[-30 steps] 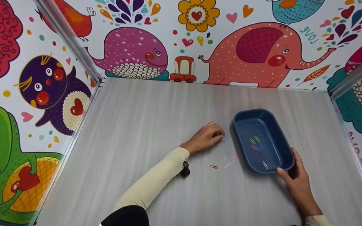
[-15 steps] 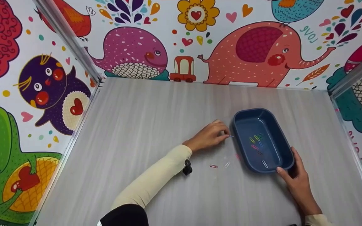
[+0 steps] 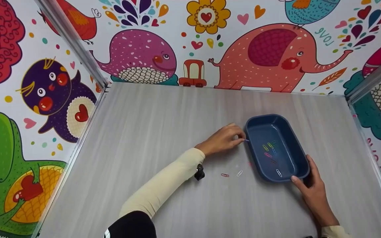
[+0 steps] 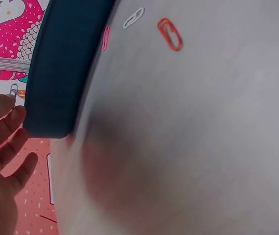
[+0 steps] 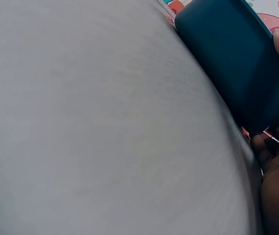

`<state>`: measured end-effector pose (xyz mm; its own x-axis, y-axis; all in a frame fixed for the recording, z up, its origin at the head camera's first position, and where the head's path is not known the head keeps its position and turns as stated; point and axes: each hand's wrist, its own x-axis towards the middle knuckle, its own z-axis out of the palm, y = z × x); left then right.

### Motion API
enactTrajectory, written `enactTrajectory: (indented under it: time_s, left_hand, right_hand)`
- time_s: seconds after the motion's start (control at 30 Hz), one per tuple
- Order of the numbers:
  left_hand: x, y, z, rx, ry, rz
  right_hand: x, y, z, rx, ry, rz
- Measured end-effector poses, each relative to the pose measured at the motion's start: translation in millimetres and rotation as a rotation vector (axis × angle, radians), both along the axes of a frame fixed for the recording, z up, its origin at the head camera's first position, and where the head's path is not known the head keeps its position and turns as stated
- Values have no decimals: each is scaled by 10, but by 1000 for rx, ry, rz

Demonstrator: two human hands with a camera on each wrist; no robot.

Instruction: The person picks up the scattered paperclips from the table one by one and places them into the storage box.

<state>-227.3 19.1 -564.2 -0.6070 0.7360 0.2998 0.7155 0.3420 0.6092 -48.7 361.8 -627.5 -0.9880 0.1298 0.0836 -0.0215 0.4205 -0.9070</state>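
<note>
My left hand pinches a small bluish paper clip between thumb and forefinger, right at the left rim of a dark blue tray. In the left wrist view the clip sticks up from the fingertips above the tray wall. My right hand grips the tray's near right corner, thumb on the rim, fingers around the outside. Inside lie several coloured paper clips, among them a white clip, a pink clip and a yellow clip.
On the table left of the tray lie a red paper clip, a white paper clip and a pink paper clip close against the tray's side. Walls printed with cartoon animals border the wood-look table.
My left hand has moved right with the pinched paper clip, from the bare table up to the tray's left rim. My right hand and the tray have stayed in place.
</note>
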Motion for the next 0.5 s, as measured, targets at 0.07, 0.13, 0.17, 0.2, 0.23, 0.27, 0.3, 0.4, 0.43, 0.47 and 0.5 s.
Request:
enactTrajectory:
  time_s: [0.07, 0.13, 0.17, 0.2, 0.23, 0.27, 0.3, 0.4, 0.43, 0.47, 0.5]
  left_hand:
    - [-13, 19, 35, -12, -5, 0]
    - [-26, 38, 72, -24, -6, -2]
    - [-32, 48, 90, -31, -4, -5]
    - [-38, 59, 108, -37, -1, -10]
    - [-45, 70, 124, -43, 3, -14]
    - [-50, 80, 139, -48, 6, -19]
    - [-58, 90, 151, -53, 11, -23]
    - [-78, 121, 184, -63, 20, -33]
    - [-85, 133, 189, -68, 20, -32]
    - [-91, 145, 195, -74, 21, -32]
    - [-97, 157, 199, -80, 19, -33]
  right_hand:
    - [1, 1, 2, 3, -5, -2]
    - [0, 3, 2, 8, -10, -5]
    - [-1, 4, 2, 10, -13, -6]
    - [-3, 5, 1, 11, -13, -9]
    - [-4, 6, 0, 14, -16, -11]
    - [-4, 7, -1, 15, -18, -13]
    - [-5, 8, -3, 14, -19, -13]
    - [-5, 7, -6, 8, -19, -12]
    - [-4, 7, -6, 8, -20, -10]
    - [-4, 6, -5, 7, -19, -9]
    - [-3, 5, -3, 9, -18, -8]
